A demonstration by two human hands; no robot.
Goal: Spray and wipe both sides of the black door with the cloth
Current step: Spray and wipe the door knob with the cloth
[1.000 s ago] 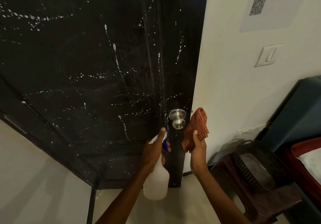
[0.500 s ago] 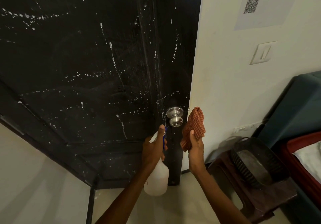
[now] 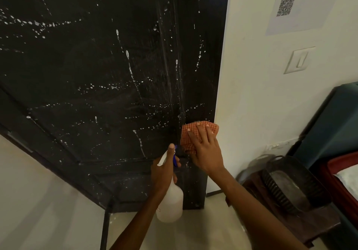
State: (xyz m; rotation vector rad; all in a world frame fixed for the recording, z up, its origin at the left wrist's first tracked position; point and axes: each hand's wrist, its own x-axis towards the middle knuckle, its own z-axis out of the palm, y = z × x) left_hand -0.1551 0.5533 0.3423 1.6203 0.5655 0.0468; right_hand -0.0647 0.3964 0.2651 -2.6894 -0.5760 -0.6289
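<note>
Item: tall black panelled door [image 3: 100, 79], flecked with white spray droplets, its right edge meeting the white wall [image 3: 255, 98].
Item: orange checked cloth [image 3: 190, 133], flat against the door near that edge; my right hand [image 3: 206, 149] presses it with straight, spread fingers.
Item: translucent white plastic spray bottle [image 3: 170, 205]; my left hand [image 3: 163, 174] grips its neck, just left of the cloth.
Item: dark brown plastic stool [image 3: 290, 216], near my right forearm.
</note>
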